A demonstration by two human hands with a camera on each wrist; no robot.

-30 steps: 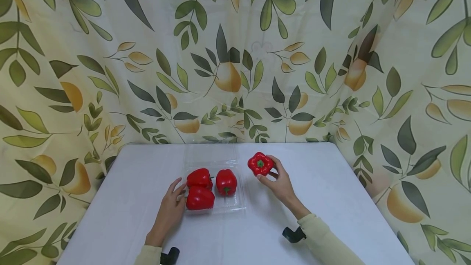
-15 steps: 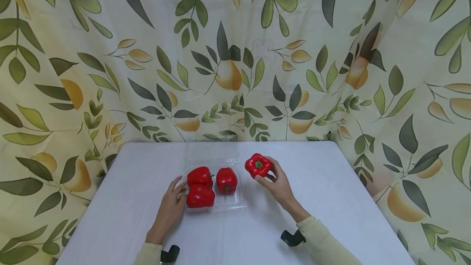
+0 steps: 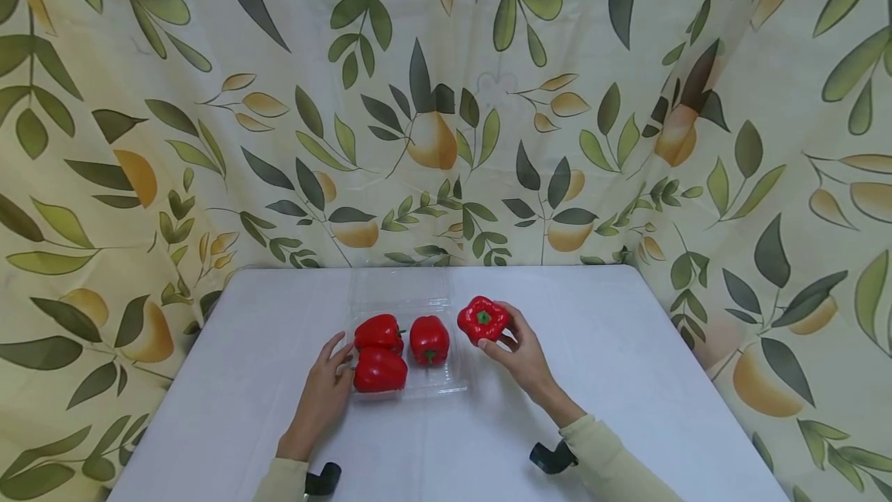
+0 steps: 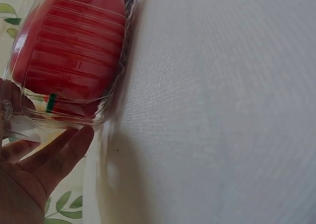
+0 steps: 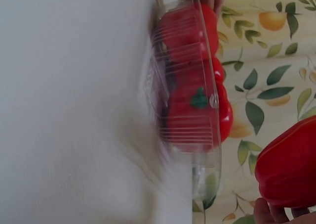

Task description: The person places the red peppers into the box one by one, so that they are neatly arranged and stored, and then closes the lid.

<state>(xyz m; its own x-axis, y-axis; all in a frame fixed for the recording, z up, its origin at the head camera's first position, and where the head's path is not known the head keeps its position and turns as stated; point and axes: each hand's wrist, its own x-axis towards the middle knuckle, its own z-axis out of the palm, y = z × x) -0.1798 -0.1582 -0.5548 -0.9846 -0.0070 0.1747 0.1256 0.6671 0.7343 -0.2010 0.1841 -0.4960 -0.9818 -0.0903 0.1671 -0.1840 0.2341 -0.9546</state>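
Observation:
My right hand [image 3: 524,355] holds a red bell pepper [image 3: 482,320] above the table, just right of a clear plastic clamshell container [image 3: 435,388]. The pepper's green stem faces the head camera. Inside the container lie three more red bell peppers: one at the back left [image 3: 377,332], one at the front left [image 3: 379,370] and one on the right [image 3: 429,341]. With extended fingers, my left hand [image 3: 324,390] touches the container's left side. In the left wrist view those fingers [image 4: 64,152] lie against the ribbed clear wall, partly seen through it.
The container's clear lid [image 3: 399,289] lies folded back toward the rear of the white-covered table [image 3: 585,331]. Behind hangs a curtain [image 3: 432,138] with leaves and fruit. Dark wrist mounts [image 3: 553,457] stick out beside both sleeves.
My right hand has brought its bell pepper slightly left and toward me, closer to the container. The left hand stays at the container's side, and the other peppers keep their places.

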